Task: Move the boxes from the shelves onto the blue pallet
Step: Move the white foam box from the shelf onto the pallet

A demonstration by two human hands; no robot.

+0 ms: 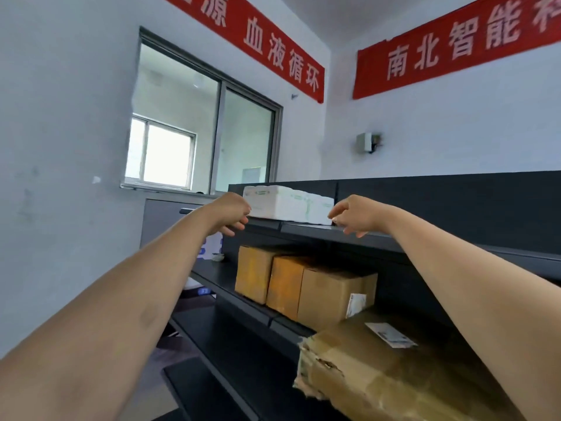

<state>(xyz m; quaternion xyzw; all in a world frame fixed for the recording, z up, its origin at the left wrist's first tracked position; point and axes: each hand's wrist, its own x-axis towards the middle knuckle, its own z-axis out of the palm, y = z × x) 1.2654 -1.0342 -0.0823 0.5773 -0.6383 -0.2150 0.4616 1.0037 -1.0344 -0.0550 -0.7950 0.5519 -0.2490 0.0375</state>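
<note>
Closest, a torn cardboard box (379,372) sits on a lower dark shelf (243,354); three tan cartons (303,284) stand above it. Higher, the left hand (230,212) and right hand (355,215), fingers loosely spread and holding nothing, flank a white foam box (288,203) on the top shelf (334,230).

Both bare forearms reach up and forward, nearly straight, converging a little toward the hands. The left hand (232,212) is loosely curled, its fingers (239,223) bent downward and gripping nothing. The right hand (353,215) mirrors it, spread, with fingertips (333,213) pointing inward toward the left hand. The palms face each other, well apart.
</note>
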